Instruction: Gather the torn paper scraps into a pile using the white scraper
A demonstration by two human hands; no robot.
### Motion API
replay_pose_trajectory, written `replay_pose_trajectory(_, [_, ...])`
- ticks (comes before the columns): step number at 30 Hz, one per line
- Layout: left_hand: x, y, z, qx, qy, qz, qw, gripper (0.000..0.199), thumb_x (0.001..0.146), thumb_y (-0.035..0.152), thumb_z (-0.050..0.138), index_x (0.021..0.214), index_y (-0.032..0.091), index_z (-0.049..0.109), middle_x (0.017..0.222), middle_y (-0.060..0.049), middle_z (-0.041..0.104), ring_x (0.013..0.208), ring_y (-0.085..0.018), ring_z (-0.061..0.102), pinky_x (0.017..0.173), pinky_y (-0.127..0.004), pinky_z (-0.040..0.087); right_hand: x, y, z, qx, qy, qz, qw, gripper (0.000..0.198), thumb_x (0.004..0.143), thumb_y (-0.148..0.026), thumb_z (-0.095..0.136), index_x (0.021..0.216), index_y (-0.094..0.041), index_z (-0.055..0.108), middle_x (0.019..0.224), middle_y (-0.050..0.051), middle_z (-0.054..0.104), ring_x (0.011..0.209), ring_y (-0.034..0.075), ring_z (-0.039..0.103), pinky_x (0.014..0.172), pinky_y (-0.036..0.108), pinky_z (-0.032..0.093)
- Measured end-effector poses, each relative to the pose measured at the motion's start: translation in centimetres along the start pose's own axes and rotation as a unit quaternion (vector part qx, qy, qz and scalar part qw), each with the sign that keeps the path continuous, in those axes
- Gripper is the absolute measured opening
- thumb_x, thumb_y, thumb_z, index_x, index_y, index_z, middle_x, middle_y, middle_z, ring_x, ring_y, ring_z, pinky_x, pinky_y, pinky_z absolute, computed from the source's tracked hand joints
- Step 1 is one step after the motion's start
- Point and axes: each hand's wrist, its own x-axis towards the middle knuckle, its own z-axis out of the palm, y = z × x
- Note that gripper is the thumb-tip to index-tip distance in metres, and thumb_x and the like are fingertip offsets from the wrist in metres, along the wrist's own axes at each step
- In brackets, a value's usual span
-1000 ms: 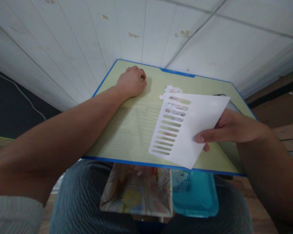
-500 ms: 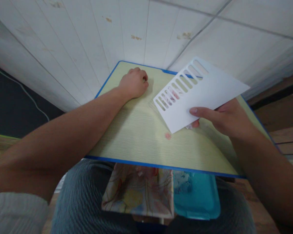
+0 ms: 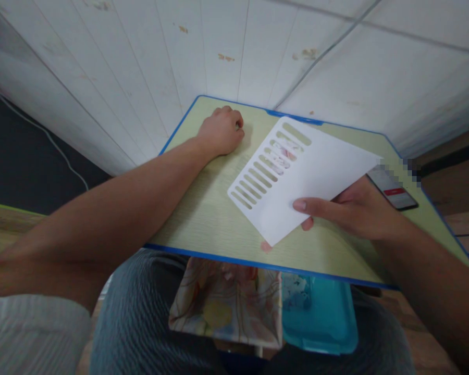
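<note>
A flat white sheet (image 3: 316,161) with a row of rounded slots of graded width is in my right hand (image 3: 359,211). My thumb lies on top of it and the fingers curl underneath. The sheet tilts over the pale table (image 3: 203,219) with its slotted edge to the left. Through a few slots a pinkish-white item (image 3: 285,151) shows, mostly hidden by the sheet. My left hand (image 3: 222,130) rests on the table's far left part, its fingers curled in; what is inside them, if anything, is hidden.
A phone (image 3: 398,195) lies at the table's right side, partly behind my right hand. A pink spot (image 3: 264,246) marks the tabletop. Below the near edge are a patterned cloth-lined container (image 3: 226,317) and a teal plastic container (image 3: 324,317). A white panelled wall (image 3: 219,41) stands behind.
My right hand has brought the slotted sheet down and to the left, closer to the tabletop. The phone is now visible. My left hand stays in place on the table.
</note>
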Motion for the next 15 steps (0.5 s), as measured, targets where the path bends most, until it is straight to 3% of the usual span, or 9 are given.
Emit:
replay_pose_trajectory(6, [-0.01,0.22,-0.17,0.005,-0.011,-0.014,1.000,0.019,0.119,0.030,0.066,0.130,0.027,0.082,0.166,-0.012,0.076,0.145,-0.032,0.061,0.135,-0.052,0.051,-0.21,-0.62,0.67,0.035,-0.017,0.005,0.999,0.035,0.101,-0.046,0.104,0.078,-0.028,0.084,0.072,0.003,0.082,0.064,0.025,0.083,0.058,0.035,0.073])
replay_pose_trajectory(9, [0.15,-0.10,0.08,-0.001,0.001,-0.004,1.000,0.024,0.116,0.029,0.065,0.131,0.030,0.084,0.162,-0.009,0.078,0.145,-0.034,0.061,0.135,-0.057,0.051,-0.25,-0.59,0.63,0.029,-0.013,0.007,0.999,0.037,0.102,-0.044,0.104,0.075,-0.028,0.083,0.077,0.004,0.085,0.065,0.025,0.083,0.059,0.036,0.074])
replay_pose_trajectory(15, [0.47,-0.63,0.42,-0.030,-0.003,-0.010,0.999,0.037,0.109,0.046,0.068,0.138,0.036,0.086,0.156,-0.009,0.080,0.151,-0.040,0.057,0.138,-0.062,0.049,-0.38,-0.65,0.72,-0.004,-0.038,0.002,0.999,0.043,0.103,-0.050,0.103,0.074,-0.027,0.082,0.077,0.006,0.085,0.068,0.026,0.084,0.063,0.038,0.075])
